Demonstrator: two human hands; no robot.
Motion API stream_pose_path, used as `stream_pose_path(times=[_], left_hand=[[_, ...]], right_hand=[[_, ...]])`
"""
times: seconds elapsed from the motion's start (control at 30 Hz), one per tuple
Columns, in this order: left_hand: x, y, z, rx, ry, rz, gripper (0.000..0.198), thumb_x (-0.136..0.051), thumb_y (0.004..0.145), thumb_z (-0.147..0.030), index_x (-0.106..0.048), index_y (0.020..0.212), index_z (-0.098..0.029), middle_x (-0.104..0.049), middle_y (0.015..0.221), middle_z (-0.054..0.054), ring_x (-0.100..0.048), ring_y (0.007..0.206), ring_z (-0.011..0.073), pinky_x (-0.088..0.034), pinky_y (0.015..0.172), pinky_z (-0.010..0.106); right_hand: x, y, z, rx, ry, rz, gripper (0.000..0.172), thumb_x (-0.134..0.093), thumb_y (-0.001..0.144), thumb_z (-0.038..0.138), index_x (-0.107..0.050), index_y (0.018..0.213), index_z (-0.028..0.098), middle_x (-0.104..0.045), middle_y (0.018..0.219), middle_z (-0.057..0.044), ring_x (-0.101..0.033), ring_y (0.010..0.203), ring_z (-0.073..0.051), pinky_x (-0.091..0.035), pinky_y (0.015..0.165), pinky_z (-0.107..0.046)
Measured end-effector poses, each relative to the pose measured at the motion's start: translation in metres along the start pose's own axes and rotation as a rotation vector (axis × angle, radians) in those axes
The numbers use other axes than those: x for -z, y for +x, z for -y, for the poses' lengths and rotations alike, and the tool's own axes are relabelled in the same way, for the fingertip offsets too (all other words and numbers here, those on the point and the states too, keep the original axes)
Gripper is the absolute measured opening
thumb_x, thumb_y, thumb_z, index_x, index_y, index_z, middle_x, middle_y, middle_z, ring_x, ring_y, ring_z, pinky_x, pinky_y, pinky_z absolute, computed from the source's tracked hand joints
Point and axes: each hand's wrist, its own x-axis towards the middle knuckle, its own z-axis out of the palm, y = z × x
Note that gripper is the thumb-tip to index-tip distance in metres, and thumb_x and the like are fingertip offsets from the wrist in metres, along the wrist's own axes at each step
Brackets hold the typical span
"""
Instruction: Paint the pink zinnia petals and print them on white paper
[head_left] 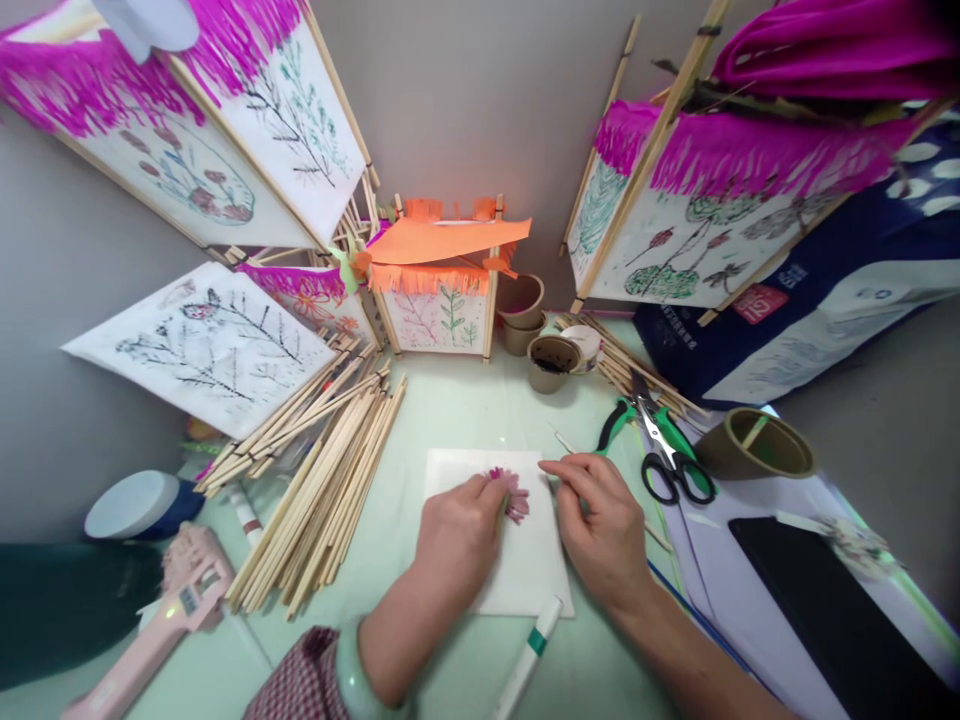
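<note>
My left hand [457, 535] rests on a white paper sheet [536, 570] and pinches the stem of a small pink flower [513, 493] against it. My right hand [600, 520] hovers just right of the flower, its fingers curled together and pointing toward the petals; a thin stick shows beside its fingertips, and whether the fingers hold it is unclear. A white marker with a green band [534, 645] lies at the paper's near edge.
A heap of bamboo sticks [330, 480] lies left of the paper. Green-handled scissors [660, 445] and paper cups [551, 360] sit to the right and behind. Paper lanterns with pink and orange fringe [439, 280] stand at the back. A pink glue gun [169, 610] lies at the near left.
</note>
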Motion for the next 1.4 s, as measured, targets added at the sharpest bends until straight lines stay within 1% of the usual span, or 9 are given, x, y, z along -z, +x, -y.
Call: stream_pose_path(times=[0.1,0.23,0.4,0.6,0.7,0.8,1.1,1.23,1.4], left_hand=[[0.002,0.006,0.002,0.017,-0.012,0.029,0.017,-0.059,0.092,-0.016,-0.075,0.093,-0.021,-0.067,0.072,0.002,-0.065,0.06,0.0176,-0.046,0.051,0.026],[0.015,0.014,0.008,0.163,-0.171,-0.174,0.015,-0.06,0.093,-0.02,-0.073,0.099,-0.02,-0.069,0.079,0.003,-0.066,0.068,0.0157,-0.049,0.062,0.025],[0.012,0.011,0.013,0.054,-0.152,0.045,0.021,-0.056,0.09,-0.014,-0.075,0.093,-0.022,-0.071,0.076,0.003,-0.065,0.064,0.0168,-0.045,0.058,0.026],[0.03,0.011,0.028,0.591,-0.707,-0.198,0.02,-0.065,0.086,-0.035,-0.07,0.085,-0.016,-0.067,0.069,0.003,-0.059,0.061,0.0141,-0.045,0.056,0.025],[0.033,0.008,0.033,0.811,-0.982,-0.203,0.028,-0.07,0.079,-0.043,-0.065,0.083,-0.016,-0.053,0.054,-0.004,-0.041,0.044,0.0085,-0.032,0.042,0.021],[0.029,0.003,0.034,0.887,-1.189,-0.183,0.034,-0.076,0.071,-0.047,-0.056,0.07,-0.018,-0.042,0.047,-0.008,-0.032,0.04,0.0063,-0.025,0.037,0.02],[0.027,-0.001,0.038,0.887,-1.463,-0.081,0.045,-0.081,0.065,-0.053,-0.051,0.067,-0.019,-0.041,0.053,-0.008,-0.027,0.039,0.0035,-0.022,0.036,0.018],[0.042,0.016,0.031,0.814,-1.185,-0.187,0.035,-0.077,0.072,-0.047,-0.063,0.078,-0.016,-0.053,0.059,-0.004,-0.035,0.041,0.0049,-0.026,0.038,0.021],[0.043,0.058,0.03,0.355,-0.597,-0.35,0.016,-0.06,0.09,-0.03,-0.069,0.095,-0.017,-0.068,0.081,0.003,-0.059,0.063,0.0129,-0.045,0.058,0.024]], right_hand=[[0.0,0.0,0.0,0.0,-0.003,0.0,0.032,-0.047,0.086,0.004,-0.072,0.099,0.018,-0.064,0.089,-0.006,-0.061,0.088,-0.02,-0.052,0.076,-0.036],[0.0,0.0,0.001,-0.005,0.001,0.004,0.032,-0.046,0.086,0.004,-0.072,0.097,0.018,-0.064,0.089,-0.006,-0.061,0.087,-0.02,-0.052,0.075,-0.036],[0.0,0.0,0.001,-0.015,-0.003,0.004,0.032,-0.046,0.086,0.004,-0.072,0.098,0.019,-0.065,0.089,-0.006,-0.061,0.087,-0.02,-0.053,0.076,-0.036],[0.0,0.0,0.001,-0.019,0.018,0.004,0.031,-0.047,0.086,0.004,-0.072,0.097,0.018,-0.065,0.09,-0.007,-0.062,0.088,-0.021,-0.053,0.077,-0.037],[-0.001,0.0,0.001,-0.005,0.014,0.011,0.031,-0.047,0.086,0.003,-0.072,0.097,0.018,-0.064,0.089,-0.006,-0.061,0.087,-0.021,-0.053,0.076,-0.037],[-0.002,-0.001,0.001,0.009,0.014,0.02,0.031,-0.047,0.087,0.004,-0.072,0.096,0.018,-0.064,0.089,-0.006,-0.061,0.087,-0.02,-0.053,0.075,-0.036],[-0.005,-0.001,0.001,0.032,0.018,0.03,0.029,-0.048,0.088,0.006,-0.072,0.096,0.021,-0.065,0.088,-0.005,-0.062,0.086,-0.02,-0.054,0.073,-0.036],[-0.005,-0.001,0.001,0.027,0.027,0.038,0.029,-0.048,0.088,0.007,-0.072,0.096,0.021,-0.065,0.087,-0.005,-0.063,0.085,-0.02,-0.053,0.073,-0.035],[-0.006,-0.001,-0.001,0.02,0.019,0.047,0.029,-0.048,0.088,0.006,-0.072,0.096,0.019,-0.065,0.087,-0.006,-0.062,0.086,-0.02,-0.053,0.074,-0.037]])
